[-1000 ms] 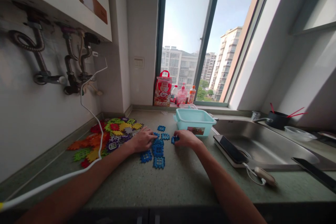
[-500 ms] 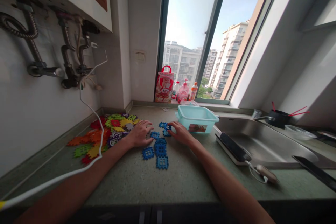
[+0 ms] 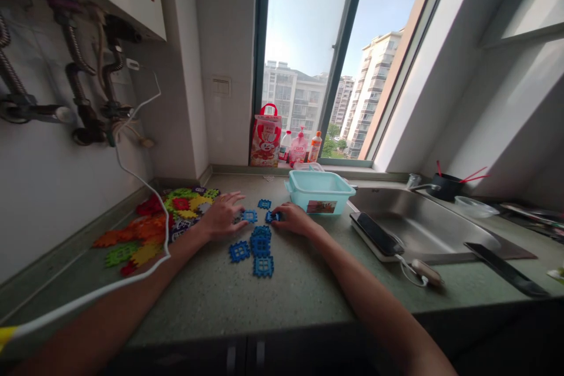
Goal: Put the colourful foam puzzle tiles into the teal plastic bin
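Several blue square window tiles [image 3: 263, 266] lie around a blue tile stack [image 3: 261, 243] on the speckled counter [image 3: 308, 294], at six, eight and twelve o'clock. At two o'clock, the right hand [image 3: 293, 218] pinches one small blue tile [image 3: 271, 217]. At ten, the left hand [image 3: 222, 215] has loosely spread fingers, its thumb beside the eleven-o'clock tile [image 3: 249, 216]. Farther toward two stands a turquoise tub [image 3: 299, 195].
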`<act>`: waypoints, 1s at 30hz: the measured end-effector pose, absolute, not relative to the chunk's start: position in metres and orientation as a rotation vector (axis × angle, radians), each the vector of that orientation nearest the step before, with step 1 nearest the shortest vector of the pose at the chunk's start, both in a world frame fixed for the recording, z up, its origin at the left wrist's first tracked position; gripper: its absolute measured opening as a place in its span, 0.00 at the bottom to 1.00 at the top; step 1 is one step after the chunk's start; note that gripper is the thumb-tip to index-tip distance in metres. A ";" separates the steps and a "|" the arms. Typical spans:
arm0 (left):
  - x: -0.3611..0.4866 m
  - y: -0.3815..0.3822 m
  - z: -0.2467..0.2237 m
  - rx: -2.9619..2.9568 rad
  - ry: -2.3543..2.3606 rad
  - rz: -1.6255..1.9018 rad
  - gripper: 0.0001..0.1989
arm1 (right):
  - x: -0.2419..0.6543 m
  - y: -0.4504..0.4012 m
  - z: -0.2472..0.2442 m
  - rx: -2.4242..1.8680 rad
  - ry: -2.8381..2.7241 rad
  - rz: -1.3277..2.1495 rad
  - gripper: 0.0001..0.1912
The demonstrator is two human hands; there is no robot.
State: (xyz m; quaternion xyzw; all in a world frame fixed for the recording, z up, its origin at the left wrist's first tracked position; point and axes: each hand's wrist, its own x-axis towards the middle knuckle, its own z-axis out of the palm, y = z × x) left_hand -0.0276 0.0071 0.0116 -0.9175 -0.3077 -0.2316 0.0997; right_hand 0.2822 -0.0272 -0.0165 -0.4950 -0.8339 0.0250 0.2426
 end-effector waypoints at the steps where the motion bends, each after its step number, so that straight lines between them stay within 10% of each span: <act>1: -0.030 0.004 0.020 -2.698 -0.922 -0.726 0.21 | 0.282 -0.028 -0.016 -1.377 -2.272 0.063 0.13; 30: -0.060 -0.099 -0.001 -2.896 -1.647 -0.571 0.24 | 0.248 0.063 -0.042 -1.426 -1.791 0.307 0.17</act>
